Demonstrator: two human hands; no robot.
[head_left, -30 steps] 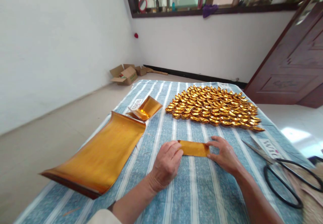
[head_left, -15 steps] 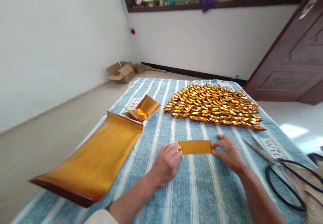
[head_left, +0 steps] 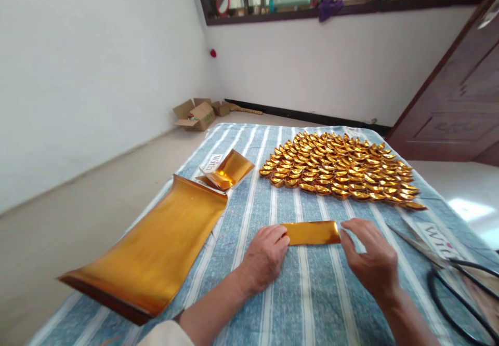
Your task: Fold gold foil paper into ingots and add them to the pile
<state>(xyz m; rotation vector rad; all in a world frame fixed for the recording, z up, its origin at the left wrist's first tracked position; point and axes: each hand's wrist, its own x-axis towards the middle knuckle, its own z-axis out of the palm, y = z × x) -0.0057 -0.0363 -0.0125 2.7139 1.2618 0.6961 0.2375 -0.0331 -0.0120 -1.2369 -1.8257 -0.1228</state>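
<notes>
A narrow strip of gold foil paper (head_left: 312, 233) lies crosswise on the striped cloth in front of me. My left hand (head_left: 267, 255) is closed over its left end, fingertips pressed against it; the thumb is mostly hidden. Just off the right end of the strip is my right hand (head_left: 372, 257), thumb and fingers apart, with nothing visible in it. That right end looks slightly curled and darker. Beyond the strip, many boat-shaped gold foil ingots (head_left: 339, 169) sit packed in rows.
A large curling gold sheet (head_left: 156, 247) covers the left side of the bed-like surface, with smaller gold foil pieces (head_left: 230, 170) behind it. Big black-handled scissors (head_left: 440, 260) lie at right on the blue striped cloth (head_left: 249, 304). An opened cardboard box (head_left: 198, 117) stands on the floor.
My right hand has come away slightly from the right end of the strip and turned, its fingers more bent. My left hand stays on the left end. The whole view has shifted slightly.
</notes>
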